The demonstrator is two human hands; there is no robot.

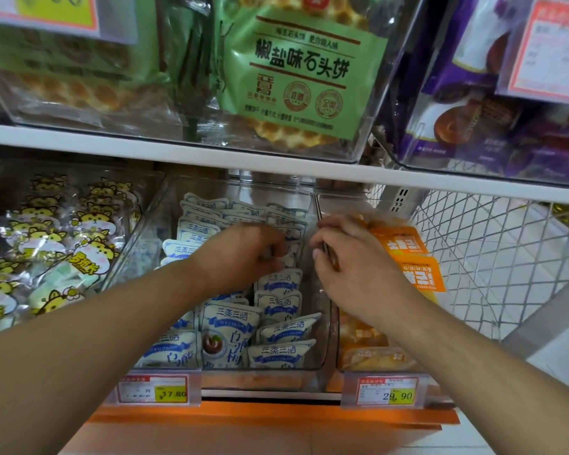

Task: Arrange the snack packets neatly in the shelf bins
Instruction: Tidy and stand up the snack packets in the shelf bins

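Several white-and-blue snack packets (pixel 278 284) stand in rows inside the clear middle bin (pixel 326 326) on the lower shelf. My left hand (pixel 243 254) reaches into this bin, its fingers curled around one white-and-blue packet near the middle of the right row. My right hand (pixel 349 257) rests on the clear wall between the middle bin and the right bin, fingers pinching the wall's top edge. The right bin holds orange packets (pixel 418 274), partly hidden by my right hand.
The left bin holds yellow hamster-print packets (pixel 46 244). On the shelf above, clear bins hold green waffle packets (pixel 303 70) and purple packets (pixel 480 119). Price tags (pixel 153 389) hang on the orange shelf front. A white wire mesh panel (pixel 480 257) stands at the right.
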